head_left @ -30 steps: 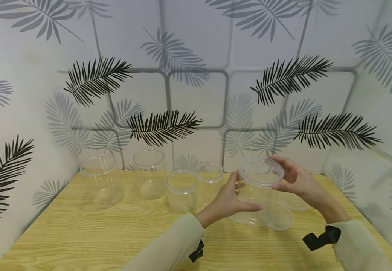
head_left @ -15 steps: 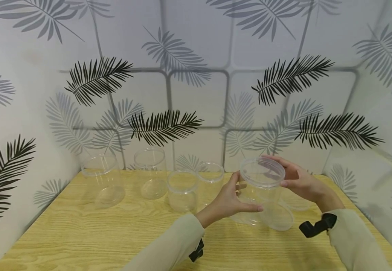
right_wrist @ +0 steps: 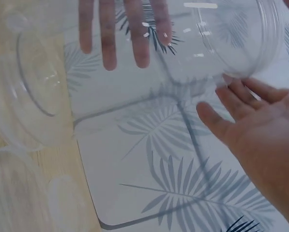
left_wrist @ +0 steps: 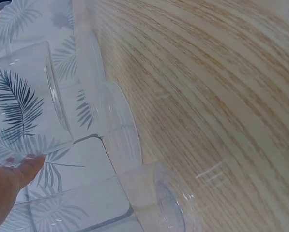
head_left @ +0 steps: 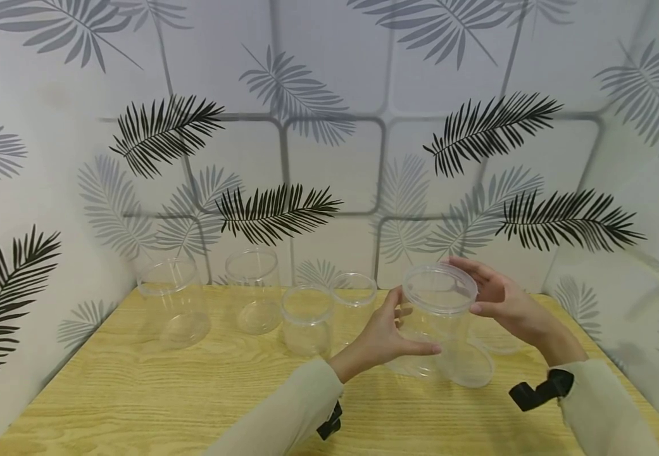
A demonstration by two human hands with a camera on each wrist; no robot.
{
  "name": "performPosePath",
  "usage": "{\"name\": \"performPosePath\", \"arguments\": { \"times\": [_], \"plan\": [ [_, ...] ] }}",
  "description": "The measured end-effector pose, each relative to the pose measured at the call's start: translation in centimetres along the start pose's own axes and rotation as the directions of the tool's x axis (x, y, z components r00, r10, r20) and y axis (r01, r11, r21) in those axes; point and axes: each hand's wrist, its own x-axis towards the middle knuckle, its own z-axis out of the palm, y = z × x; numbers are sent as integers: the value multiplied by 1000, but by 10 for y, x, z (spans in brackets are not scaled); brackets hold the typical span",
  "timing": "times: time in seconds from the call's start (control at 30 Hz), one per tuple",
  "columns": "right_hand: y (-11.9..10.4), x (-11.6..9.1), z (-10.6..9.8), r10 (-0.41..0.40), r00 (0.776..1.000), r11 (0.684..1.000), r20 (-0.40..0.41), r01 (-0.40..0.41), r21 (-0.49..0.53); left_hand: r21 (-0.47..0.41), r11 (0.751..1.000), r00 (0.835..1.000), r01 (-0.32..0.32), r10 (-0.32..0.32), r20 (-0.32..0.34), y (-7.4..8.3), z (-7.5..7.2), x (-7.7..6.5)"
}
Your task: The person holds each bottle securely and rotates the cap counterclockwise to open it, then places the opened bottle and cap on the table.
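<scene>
My left hand (head_left: 383,332) holds a clear plastic jar (head_left: 432,329) around its body, thumb on the near side and fingers behind. A clear round lid (head_left: 440,288) seems to sit on the jar's top. My right hand (head_left: 511,310) grips the lid's edge from the right, thumb in front and fingers at the far side. In the left wrist view the held jar (left_wrist: 33,106) is raised off the table. Through the clear wall in the right wrist view, the left hand's fingers (right_wrist: 134,34) show straight against the jar.
Loose clear lids (head_left: 468,367) lie on the wooden table (head_left: 192,392) beneath the hands. Several clear jars stand to the left: a short one (head_left: 306,323), a narrow one (head_left: 354,310), and taller ones (head_left: 255,291) near the leaf-patterned wall (head_left: 329,158).
My right hand has shifted around the lid's edge, its fingers sliding along the far side and partly back. The left hand and jar stay almost still.
</scene>
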Motion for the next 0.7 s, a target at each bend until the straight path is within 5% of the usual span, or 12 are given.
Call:
{"name": "performPosePath", "arguments": {
  "times": [0.37, 0.5, 0.7],
  "plan": [
    [-5, -1, 21, 48, 974, 944, -222, -116, -307, -8, 1000, 1000, -7, 7, -9, 1, 0, 1],
    [-3, 0, 19, 33, 984, 971, -172, -72, -227, -7, 1000, 1000, -5, 5, -9, 1, 0, 0],
    [2, 2, 6, 23, 1000, 1000, 19, -23, 9, -7, 1000, 1000, 3, -3, 12, 1, 0, 0]
  ]
}}
